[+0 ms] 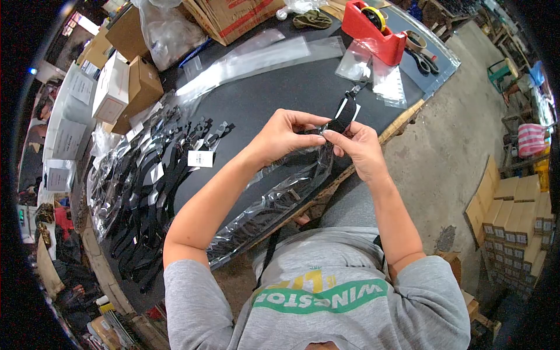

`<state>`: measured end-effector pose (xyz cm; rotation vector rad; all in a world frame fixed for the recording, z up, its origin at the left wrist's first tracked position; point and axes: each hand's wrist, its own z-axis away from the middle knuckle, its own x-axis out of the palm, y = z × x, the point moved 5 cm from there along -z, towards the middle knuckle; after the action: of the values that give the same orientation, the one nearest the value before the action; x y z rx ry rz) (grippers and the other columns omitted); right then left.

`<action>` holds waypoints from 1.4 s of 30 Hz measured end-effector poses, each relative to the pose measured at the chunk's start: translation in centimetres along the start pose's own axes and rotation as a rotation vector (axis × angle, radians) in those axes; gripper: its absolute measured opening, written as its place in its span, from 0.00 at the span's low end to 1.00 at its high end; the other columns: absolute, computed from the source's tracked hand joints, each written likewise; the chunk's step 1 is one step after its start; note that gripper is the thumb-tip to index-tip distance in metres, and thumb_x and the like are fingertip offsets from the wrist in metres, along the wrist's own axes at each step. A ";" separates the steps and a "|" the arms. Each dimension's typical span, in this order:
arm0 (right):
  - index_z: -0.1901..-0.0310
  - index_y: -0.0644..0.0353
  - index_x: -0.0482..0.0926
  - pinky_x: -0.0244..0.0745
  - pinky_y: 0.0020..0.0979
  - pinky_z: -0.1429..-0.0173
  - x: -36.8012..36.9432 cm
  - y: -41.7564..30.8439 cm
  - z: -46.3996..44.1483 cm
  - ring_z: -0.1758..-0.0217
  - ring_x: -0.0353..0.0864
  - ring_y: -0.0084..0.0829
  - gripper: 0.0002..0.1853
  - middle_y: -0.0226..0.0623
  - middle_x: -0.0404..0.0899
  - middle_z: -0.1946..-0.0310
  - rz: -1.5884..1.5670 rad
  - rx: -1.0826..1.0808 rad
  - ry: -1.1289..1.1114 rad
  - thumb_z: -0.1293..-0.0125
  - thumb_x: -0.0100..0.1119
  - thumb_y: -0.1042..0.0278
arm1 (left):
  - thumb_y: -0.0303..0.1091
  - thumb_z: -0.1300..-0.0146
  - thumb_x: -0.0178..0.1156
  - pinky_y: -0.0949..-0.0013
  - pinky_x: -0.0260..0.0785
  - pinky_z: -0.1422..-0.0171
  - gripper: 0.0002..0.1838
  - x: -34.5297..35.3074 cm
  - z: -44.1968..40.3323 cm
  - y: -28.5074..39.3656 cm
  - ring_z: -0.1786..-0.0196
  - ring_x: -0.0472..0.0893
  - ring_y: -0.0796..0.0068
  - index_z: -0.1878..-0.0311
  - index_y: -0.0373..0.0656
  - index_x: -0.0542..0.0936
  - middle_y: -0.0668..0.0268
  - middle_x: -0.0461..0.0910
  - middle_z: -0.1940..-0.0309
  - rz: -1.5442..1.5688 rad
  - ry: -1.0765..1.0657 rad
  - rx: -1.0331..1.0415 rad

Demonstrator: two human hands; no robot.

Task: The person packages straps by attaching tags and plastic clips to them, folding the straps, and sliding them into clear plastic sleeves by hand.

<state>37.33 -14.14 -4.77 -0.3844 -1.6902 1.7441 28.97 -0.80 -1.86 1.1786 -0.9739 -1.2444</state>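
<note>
My left hand (284, 135) pinches a black strap (345, 111) between thumb and fingers, above the near edge of the table. My right hand (363, 150) grips the same strap from the other side, thumb tip close to the left fingertips. A metal-and-black fitting shows at the strap's far end, and a white tag is partly visible beside it. Below my hands lies a long clear plastic bag (274, 201) with dark contents. To the left rests a pile of black straps (153, 192) with white tags (200, 158), some in clear plastic.
A red tape dispenser (376, 32), black scissors (421, 60) and clear plastic sleeves (251, 61) are on the dark table (245, 96). Cardboard boxes (233, 17) stand at the back and left. Stacked cartons (516, 213) are on the floor at right.
</note>
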 end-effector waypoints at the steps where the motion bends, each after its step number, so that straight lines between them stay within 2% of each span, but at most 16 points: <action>1: 0.68 0.63 0.79 0.60 0.17 0.76 0.1 -0.2 0.0 0.80 0.69 0.14 0.08 0.25 0.76 0.79 -0.025 -0.003 -0.011 0.43 0.67 0.68 | 0.27 0.45 0.66 0.79 0.70 0.54 0.19 -0.1 0.1 0.0 0.61 0.77 0.86 0.48 0.39 0.79 0.68 0.82 0.61 0.007 -0.011 -0.026; 3: 0.68 0.63 0.80 0.60 0.17 0.76 0.0 -0.4 0.0 0.80 0.69 0.14 0.07 0.25 0.76 0.79 -0.011 -0.031 -0.022 0.43 0.66 0.69 | 0.27 0.44 0.65 0.79 0.71 0.54 0.19 0.0 0.0 0.0 0.61 0.77 0.85 0.48 0.39 0.79 0.68 0.82 0.61 0.014 -0.022 -0.052; 5: 0.67 0.63 0.80 0.60 0.17 0.76 -0.2 -0.5 0.1 0.80 0.70 0.14 0.07 0.25 0.76 0.78 0.002 -0.056 -0.033 0.42 0.66 0.69 | 0.29 0.42 0.64 0.78 0.71 0.54 0.18 0.3 0.0 -0.1 0.60 0.77 0.85 0.47 0.39 0.79 0.69 0.82 0.60 0.211 -0.038 -0.082; 9: 0.66 0.62 0.80 0.60 0.18 0.76 0.0 -0.8 0.2 0.79 0.70 0.13 0.06 0.25 0.76 0.78 0.018 -0.053 -0.057 0.42 0.66 0.71 | 0.31 0.41 0.63 0.78 0.71 0.54 0.17 0.3 0.0 -0.4 0.60 0.78 0.85 0.48 0.38 0.79 0.68 0.82 0.60 0.179 -0.044 -0.066; 14: 0.66 0.63 0.80 0.61 0.18 0.76 -0.2 -0.3 0.4 0.79 0.70 0.14 0.06 0.25 0.76 0.77 -0.011 -0.022 -0.037 0.42 0.66 0.71 | 0.30 0.44 0.66 0.79 0.71 0.57 0.18 0.1 0.0 -0.1 0.63 0.78 0.85 0.50 0.37 0.80 0.67 0.82 0.64 0.061 0.004 -0.024; 23: 0.65 0.64 0.80 0.64 0.18 0.73 -0.5 -0.2 0.3 0.77 0.71 0.15 0.06 0.27 0.77 0.77 -0.012 -0.006 -0.037 0.43 0.65 0.72 | 0.28 0.49 0.70 0.80 0.70 0.60 0.19 0.2 -0.2 -0.2 0.67 0.78 0.85 0.52 0.37 0.81 0.67 0.82 0.67 0.031 0.043 -0.027; 24: 0.65 0.65 0.79 0.65 0.19 0.71 -0.6 -0.1 0.2 0.77 0.72 0.16 0.06 0.28 0.77 0.76 -0.095 0.030 -0.071 0.42 0.64 0.73 | 0.28 0.49 0.70 0.80 0.70 0.60 0.19 0.2 -0.2 0.0 0.67 0.78 0.85 0.52 0.37 0.81 0.67 0.82 0.67 0.031 0.042 -0.027; 26: 0.64 0.66 0.79 0.66 0.19 0.70 -0.6 -0.1 0.2 0.76 0.73 0.18 0.07 0.30 0.78 0.76 -0.178 0.065 -0.105 0.42 0.63 0.74 | 0.27 0.52 0.70 0.82 0.67 0.65 0.19 0.0 -0.1 0.5 0.71 0.74 0.88 0.54 0.38 0.82 0.71 0.80 0.72 0.026 0.089 -0.005; 29: 0.65 0.67 0.77 0.68 0.20 0.68 -0.5 -0.6 0.5 0.75 0.75 0.19 0.07 0.31 0.78 0.75 -0.208 0.047 -0.149 0.43 0.63 0.76 | 0.27 0.52 0.70 0.82 0.67 0.65 0.18 0.0 -0.3 0.0 0.70 0.74 0.87 0.55 0.38 0.82 0.71 0.80 0.72 0.057 0.077 -0.020; 33: 0.65 0.66 0.76 0.69 0.20 0.68 -0.6 0.0 0.1 0.75 0.75 0.19 0.07 0.31 0.77 0.76 -0.178 0.030 -0.090 0.43 0.64 0.76 | 0.27 0.53 0.70 0.82 0.67 0.65 0.19 0.2 -0.2 -0.1 0.70 0.74 0.87 0.55 0.37 0.82 0.71 0.79 0.72 0.076 0.110 -0.020; 35: 0.65 0.66 0.76 0.68 0.20 0.69 -0.4 -0.1 0.1 0.75 0.75 0.19 0.07 0.31 0.77 0.76 -0.177 0.003 -0.073 0.43 0.64 0.76 | 0.26 0.53 0.70 0.80 0.69 0.63 0.24 0.2 0.0 -0.1 0.69 0.76 0.86 0.48 0.37 0.79 0.71 0.79 0.70 -0.032 0.149 -0.027; 39: 0.66 0.65 0.75 0.67 0.19 0.70 -0.4 0.0 0.1 0.76 0.74 0.18 0.08 0.30 0.77 0.77 -0.181 -0.009 -0.002 0.43 0.65 0.75 | 0.26 0.54 0.70 0.81 0.66 0.65 0.26 0.7 0.3 0.4 0.71 0.73 0.88 0.47 0.39 0.78 0.74 0.76 0.73 0.008 0.196 0.009; 42: 0.67 0.64 0.76 0.66 0.18 0.71 -0.4 0.2 -0.2 0.76 0.74 0.18 0.08 0.29 0.77 0.77 -0.170 0.019 -0.006 0.44 0.66 0.74 | 0.27 0.54 0.69 0.81 0.66 0.65 0.28 0.5 0.4 0.3 0.71 0.72 0.88 0.45 0.42 0.77 0.74 0.75 0.73 -0.121 0.271 0.074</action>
<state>37.66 -14.21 -5.02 -0.2201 -1.6585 1.6374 28.65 -1.38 -1.49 1.4400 -0.7612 -1.1147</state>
